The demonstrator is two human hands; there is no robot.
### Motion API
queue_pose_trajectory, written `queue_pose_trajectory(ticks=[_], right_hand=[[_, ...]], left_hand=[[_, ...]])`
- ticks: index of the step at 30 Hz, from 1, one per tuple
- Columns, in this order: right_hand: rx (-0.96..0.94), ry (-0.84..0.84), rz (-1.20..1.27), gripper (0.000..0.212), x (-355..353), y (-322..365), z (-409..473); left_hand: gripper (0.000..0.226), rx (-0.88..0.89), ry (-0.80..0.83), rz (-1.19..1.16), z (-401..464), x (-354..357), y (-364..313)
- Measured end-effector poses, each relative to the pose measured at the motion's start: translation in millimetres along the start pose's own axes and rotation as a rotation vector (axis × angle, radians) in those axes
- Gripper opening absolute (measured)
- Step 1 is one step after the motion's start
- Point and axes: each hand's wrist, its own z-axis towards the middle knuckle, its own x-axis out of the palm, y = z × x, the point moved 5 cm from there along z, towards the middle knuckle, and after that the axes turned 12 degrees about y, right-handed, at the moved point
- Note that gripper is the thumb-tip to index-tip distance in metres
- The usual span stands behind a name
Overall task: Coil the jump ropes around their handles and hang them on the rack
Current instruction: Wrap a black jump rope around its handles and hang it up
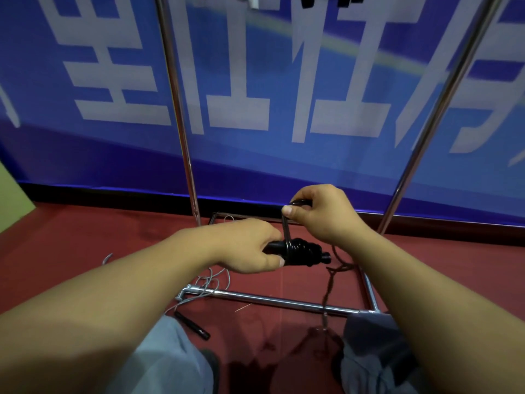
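My left hand (250,247) grips a pair of black jump-rope handles (301,252) held sideways, with black rope coiled in several turns round them. My right hand (324,213) pinches a loop of that black rope (285,223) just above the coil. The chrome rack (181,118) stands right in front, its two uprights rising past the hands and its base bar (272,301) lying on the floor below them. Dark items hang at the top edge of the view (305,1).
A grey jump rope (208,280) lies tangled on the red floor by the rack's left foot, with a black handle (193,326) near my left knee. A brown rope (329,282) trails down to the floor on the right. A blue banner covers the wall behind.
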Motion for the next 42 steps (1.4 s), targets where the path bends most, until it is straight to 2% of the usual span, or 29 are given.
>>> queue_pose_trajectory(ticks=[10,13,17,23,25,27,29,32,36,42], right_hand=[[-0.02,0.069,-0.041,0.019,2.4,-7.9,5.2],[0.034,0.093,-0.012,0.03,-1.2,-13.4,6.9],[0.112,0.15,0.141,0.037,-8.2,-21.3,7.1],[0.098,0.233,0.306,0.052,-14.0,-20.1,8.7],[0.104,0.232,0.403,0.05,-12.6,-22.2,7.7],[0.105,0.252,0.552,0.033,-9.0,-25.6,7.2],[0.065,0.279,0.561,0.019,-7.2,-25.8,8.3],[0.082,0.228,0.53,0.028,-6.0,-23.2,7.8],[0.09,0.239,0.552,0.023,-0.9,-20.4,7.7],[0.06,0.26,0.473,0.026,1.0,-14.5,5.4]], left_hand=[[0.026,0.066,-0.027,0.039,-7.0,-2.7,-13.4],[0.024,0.078,-0.026,0.001,-8.2,-1.4,-13.3],[0.018,0.173,-0.046,-0.191,-15.5,-6.7,-18.4],[0.013,0.339,-0.075,-0.569,-22.8,-15.7,-30.2],[0.011,0.373,-0.1,-0.667,-22.6,-17.6,-32.6],[0.007,0.388,-0.148,-0.752,-23.8,-21.5,-32.5],[0.008,0.382,-0.225,-0.802,-24.9,-27.1,-29.8],[0.015,0.34,-0.348,-0.867,-24.2,-34.1,-23.8],[0.017,0.221,-0.495,-0.945,-20.5,-39.9,-8.4],[0.017,-0.031,-0.607,-0.884,-16.9,-38.2,28.9]])
